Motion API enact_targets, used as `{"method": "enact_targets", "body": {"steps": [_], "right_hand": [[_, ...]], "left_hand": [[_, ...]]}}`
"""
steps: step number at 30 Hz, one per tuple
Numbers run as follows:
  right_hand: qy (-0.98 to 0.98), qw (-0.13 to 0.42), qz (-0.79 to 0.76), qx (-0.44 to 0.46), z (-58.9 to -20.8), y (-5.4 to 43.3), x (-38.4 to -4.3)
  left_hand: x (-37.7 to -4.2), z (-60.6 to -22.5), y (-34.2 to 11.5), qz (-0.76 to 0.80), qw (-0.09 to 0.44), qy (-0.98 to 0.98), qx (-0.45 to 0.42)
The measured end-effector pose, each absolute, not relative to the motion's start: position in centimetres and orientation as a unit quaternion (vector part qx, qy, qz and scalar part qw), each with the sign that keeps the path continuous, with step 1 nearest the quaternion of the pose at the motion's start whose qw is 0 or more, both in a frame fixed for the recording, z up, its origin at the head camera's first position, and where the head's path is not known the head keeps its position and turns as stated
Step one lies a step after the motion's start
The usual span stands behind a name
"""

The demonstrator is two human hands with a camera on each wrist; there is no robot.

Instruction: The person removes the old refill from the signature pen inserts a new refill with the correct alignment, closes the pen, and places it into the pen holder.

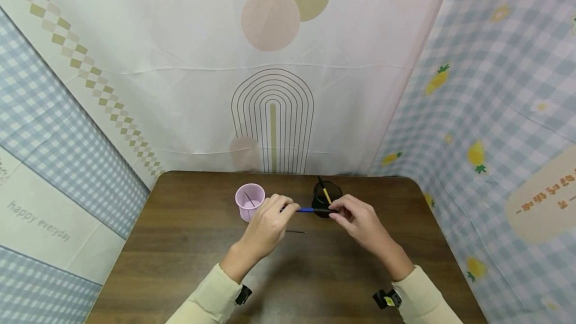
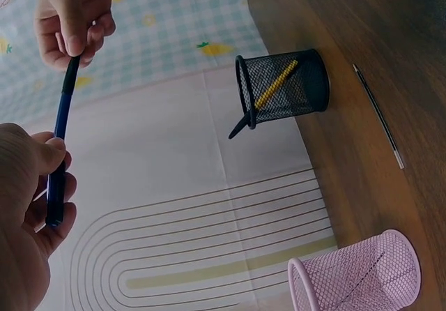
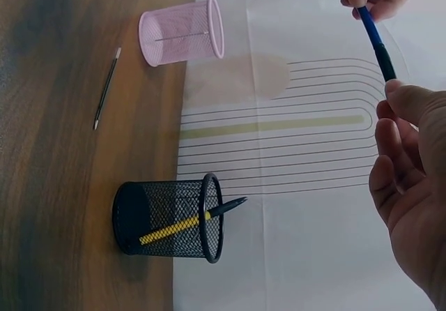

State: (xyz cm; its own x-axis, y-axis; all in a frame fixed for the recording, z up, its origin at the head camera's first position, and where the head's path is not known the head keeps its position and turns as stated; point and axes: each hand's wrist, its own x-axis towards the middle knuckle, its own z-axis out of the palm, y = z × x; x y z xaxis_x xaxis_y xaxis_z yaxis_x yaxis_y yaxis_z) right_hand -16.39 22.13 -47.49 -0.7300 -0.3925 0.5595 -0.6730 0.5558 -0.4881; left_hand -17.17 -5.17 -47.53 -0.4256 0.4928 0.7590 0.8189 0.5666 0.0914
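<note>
Held level between both hands above the table is a blue pen (image 1: pixel 306 209) with a dark end section. The left hand (image 1: pixel 267 221) pinches its blue barrel (image 2: pixel 61 126), thumb on one side and fingers on the other. At the dark end, the right hand (image 1: pixel 359 216) grips the pen between thumb and forefinger. Behind the right hand stands a black mesh pen cup (image 3: pixel 167 217) holding a yellow pen (image 3: pixel 174 229) with a dark end. Left of the left hand is a pink mesh pen cup (image 1: pixel 250 203), with a thin refill (image 1: pixel 249 199) leaning inside.
A thin dark pen refill (image 2: pixel 380 119) with a pale end lies on the brown wooden table (image 1: pixel 180 239) in front of the two cups. Patterned cloth (image 1: pixel 193 89) hangs behind the table's back edge, and checked cloth (image 1: pixel 486 89) hangs along its right side.
</note>
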Motion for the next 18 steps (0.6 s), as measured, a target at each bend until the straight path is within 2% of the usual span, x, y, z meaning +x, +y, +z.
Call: {"method": "enact_targets", "body": {"steps": [18], "right_hand": [[-0.857,0.209,0.368,0.295,-47.52,21.83,-16.4]], "left_hand": [[-17.39,-47.65,-5.19,-0.224,0.347,-0.817,-0.402]]}}
